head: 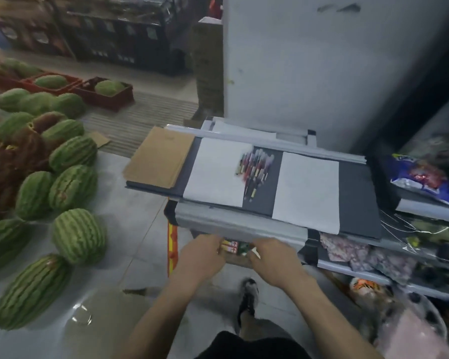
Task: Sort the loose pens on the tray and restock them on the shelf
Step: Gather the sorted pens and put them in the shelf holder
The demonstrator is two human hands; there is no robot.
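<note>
Lying in a loose heap, the pens [255, 172] were found on the dark tray [357, 191], between two white sheets [214, 174] and partly over the left one's edge. The tray was set on top of the grey shelf [240, 226], with flat cardboard [161, 156] at its left end. Below the shelf's front edge, what seemed to be a small box [230, 247] with red-and-white labels was gripped by the left hand [200, 257] and the right hand [272, 257], fingers curled round it. Watermelons [73, 182] were spread over the floor.

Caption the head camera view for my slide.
Loose pens lie heaped on the dark tray while the left hand and right hand meet at a small packet below its front edge.
</note>
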